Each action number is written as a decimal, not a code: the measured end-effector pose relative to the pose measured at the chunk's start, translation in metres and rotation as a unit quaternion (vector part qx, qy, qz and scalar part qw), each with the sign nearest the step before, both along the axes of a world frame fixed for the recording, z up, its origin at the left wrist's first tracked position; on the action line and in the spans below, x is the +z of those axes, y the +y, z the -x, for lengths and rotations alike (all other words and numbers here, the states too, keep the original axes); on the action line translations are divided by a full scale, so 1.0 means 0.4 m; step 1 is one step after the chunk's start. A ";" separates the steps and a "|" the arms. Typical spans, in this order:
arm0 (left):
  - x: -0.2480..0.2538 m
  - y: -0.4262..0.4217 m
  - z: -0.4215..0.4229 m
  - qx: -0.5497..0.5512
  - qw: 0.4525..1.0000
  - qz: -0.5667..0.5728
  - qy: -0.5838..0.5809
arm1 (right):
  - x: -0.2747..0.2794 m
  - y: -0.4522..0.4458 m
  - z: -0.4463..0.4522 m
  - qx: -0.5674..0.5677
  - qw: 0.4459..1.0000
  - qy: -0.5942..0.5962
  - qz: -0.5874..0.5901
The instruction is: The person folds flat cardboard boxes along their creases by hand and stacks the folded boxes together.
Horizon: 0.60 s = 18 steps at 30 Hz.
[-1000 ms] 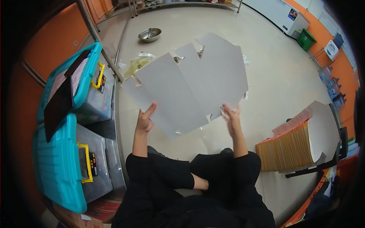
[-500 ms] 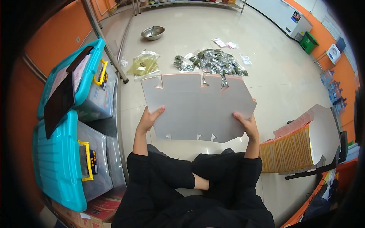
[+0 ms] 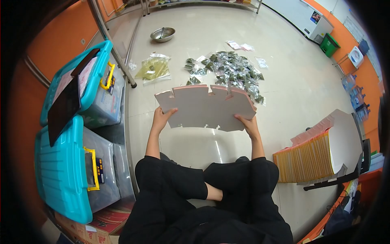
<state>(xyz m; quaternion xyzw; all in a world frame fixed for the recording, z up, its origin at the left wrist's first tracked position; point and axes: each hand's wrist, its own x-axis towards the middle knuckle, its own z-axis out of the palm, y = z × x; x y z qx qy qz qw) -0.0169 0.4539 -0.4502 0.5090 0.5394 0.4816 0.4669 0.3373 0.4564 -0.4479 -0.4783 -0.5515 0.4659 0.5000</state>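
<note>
A flat grey cardboard sheet (image 3: 207,109) with notched edges and a pinkish far edge is held up above the floor between my two hands. My left hand (image 3: 163,117) grips its left end, thumb on the grey face. On the right end, my right hand (image 3: 248,122) holds it the same way, thumb on top. The fingers behind the sheet are hidden. Beyond the far edge lies a pile of small clear packets with dark green contents (image 3: 237,71). A clear bag of yellow-green material (image 3: 153,68) lies left of the pile.
Two clear bins with teal lids (image 3: 61,171) stand at the left, a dark flat panel (image 3: 65,107) leaning across them. At the right is a stack of folded orange-edged cardboard (image 3: 306,160). A metal bowl (image 3: 163,35), pink packets (image 3: 239,45) and a green bin (image 3: 329,44) are farther off.
The sheet has gone from tilted to nearly level and now looks narrower, its far edge tipped. Both hands moved with it, keeping hold. More of the green packet pile shows.
</note>
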 end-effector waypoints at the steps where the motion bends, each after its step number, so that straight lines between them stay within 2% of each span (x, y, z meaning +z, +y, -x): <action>1: -0.019 0.007 0.004 -0.014 1.000 0.007 -0.013 | -0.020 0.007 -0.001 0.002 1.000 0.011 0.005; 4: -0.088 0.032 0.005 0.005 1.000 -0.020 0.024 | -0.056 0.018 -0.011 -0.001 0.999 -0.013 0.030; 6: -0.084 0.028 -0.008 0.007 1.000 -0.012 0.018 | -0.055 0.017 -0.011 -0.001 0.999 -0.036 0.033; 17: -0.140 0.043 -0.030 0.048 0.997 -0.055 0.038 | -0.108 0.029 -0.025 -0.023 0.996 0.034 0.083; 18: -0.149 0.045 -0.033 0.053 0.994 -0.068 0.067 | -0.113 0.028 -0.021 -0.023 0.996 0.034 0.083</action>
